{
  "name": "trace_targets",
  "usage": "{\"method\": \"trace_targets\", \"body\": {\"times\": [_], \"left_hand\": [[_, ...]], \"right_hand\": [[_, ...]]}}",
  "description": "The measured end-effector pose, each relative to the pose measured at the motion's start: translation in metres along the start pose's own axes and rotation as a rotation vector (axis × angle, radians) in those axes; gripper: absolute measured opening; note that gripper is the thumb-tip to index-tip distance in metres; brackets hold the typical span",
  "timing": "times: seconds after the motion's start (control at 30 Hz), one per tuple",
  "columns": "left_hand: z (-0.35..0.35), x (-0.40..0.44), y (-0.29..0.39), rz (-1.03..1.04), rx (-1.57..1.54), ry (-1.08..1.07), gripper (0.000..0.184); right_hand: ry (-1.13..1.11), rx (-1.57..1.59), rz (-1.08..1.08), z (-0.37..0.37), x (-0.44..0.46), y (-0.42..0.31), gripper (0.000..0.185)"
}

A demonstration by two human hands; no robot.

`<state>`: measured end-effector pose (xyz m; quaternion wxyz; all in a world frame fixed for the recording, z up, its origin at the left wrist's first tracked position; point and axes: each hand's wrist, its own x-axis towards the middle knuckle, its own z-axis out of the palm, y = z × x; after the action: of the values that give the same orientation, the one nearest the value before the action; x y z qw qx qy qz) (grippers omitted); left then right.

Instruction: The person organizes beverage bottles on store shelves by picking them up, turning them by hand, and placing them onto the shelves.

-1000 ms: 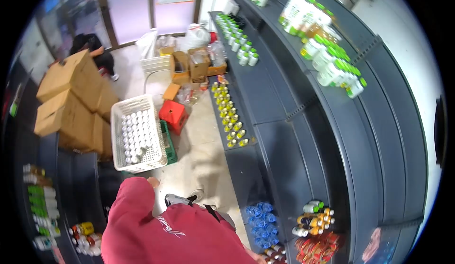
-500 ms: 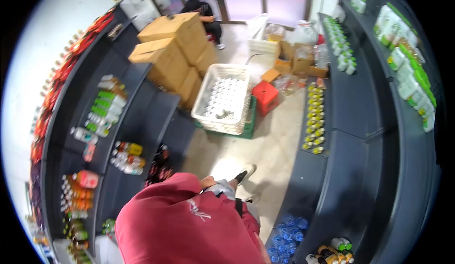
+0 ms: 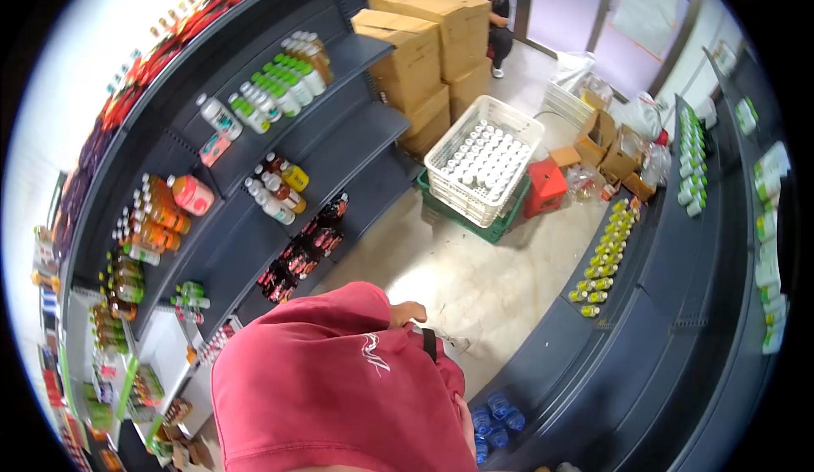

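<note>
Here are the white bottles, rows of them in the white basket above a green crate on the floor, red stool right beside, left hand well apart, finger spread impossible to tell, right hand out of view.

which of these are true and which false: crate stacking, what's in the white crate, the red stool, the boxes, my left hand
1. The white crate sits on a green crate. True.
2. The white crate is full of blue bottles. False: it holds white-topped bottles.
3. In the picture, the red stool is left of the crates. False: it is to their right.
4. Cardboard boxes are stacked next to a person who is down low. True.
5. Your left hand is inside the white crate. False: it is down by your body.
</note>
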<state>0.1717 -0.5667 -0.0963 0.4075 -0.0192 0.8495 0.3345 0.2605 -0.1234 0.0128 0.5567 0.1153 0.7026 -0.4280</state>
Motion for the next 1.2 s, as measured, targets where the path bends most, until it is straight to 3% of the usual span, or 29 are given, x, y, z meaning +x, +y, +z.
{"method": "trace_targets", "body": {"times": [0.07, 0.17, 0.27, 0.37, 0.53, 0.6, 0.63, 0.73, 0.93, 1.1, 1.13, 1.2], "left_hand": [[-0.036, -0.039, 0.058, -0.245, -0.631, 0.042, 0.054], [-0.055, -0.045, 0.035, -0.301, -0.715, 0.058, 0.053], [-0.057, -0.047, -0.033, -0.311, -0.742, 0.199, 0.052], [-0.042, -0.080, -0.100, -0.369, -1.032, 0.359, 0.049], [-0.033, -0.153, -0.199, -0.529, -1.099, 0.401, 0.045], [-0.025, -0.156, -0.255, -0.459, -1.136, 0.526, 0.040], [-0.027, -0.171, -0.270, -0.403, -0.703, 0.686, 0.038], [-0.058, -0.259, -0.255, -0.602, -1.222, 0.965, 0.037], [-0.085, -0.304, -0.285, -0.494, -1.313, 1.113, 0.036], [-0.145, -0.362, -0.281, -0.228, -1.372, 1.021, 0.039], [-0.161, -0.370, -0.282, -0.171, -1.357, 1.011, 0.040], [-0.193, -0.393, -0.279, -0.127, -1.191, 1.082, 0.041]], "right_hand": [[-0.016, -0.070, -0.004, 0.000, 0.006, -0.012, 0.057], [-0.032, -0.162, -0.006, 0.004, 0.011, -0.035, 0.057], [-0.044, -0.271, -0.007, 0.015, 0.011, -0.074, 0.057], [-0.072, -0.406, -0.003, 0.035, 0.015, -0.118, 0.057], [-0.169, -0.635, 0.013, 0.095, 0.018, -0.201, 0.057], [-0.220, -0.737, 0.027, 0.123, 0.020, -0.237, 0.057], [-0.248, -0.783, 0.038, 0.138, 0.018, -0.256, 0.056], [-0.337, -0.919, 0.090, 0.185, 0.011, -0.312, 0.056], [-0.501, -1.189, 0.285, 0.276, 0.007, -0.415, 0.056], [-0.677, -1.410, 0.494, 0.349, 0.019, -0.503, 0.056], [-0.753, -1.472, 0.483, 0.361, 0.032, -0.521, 0.056], [-1.156, -1.593, 0.292, 0.367, 0.098, -0.541, 0.056]]}}
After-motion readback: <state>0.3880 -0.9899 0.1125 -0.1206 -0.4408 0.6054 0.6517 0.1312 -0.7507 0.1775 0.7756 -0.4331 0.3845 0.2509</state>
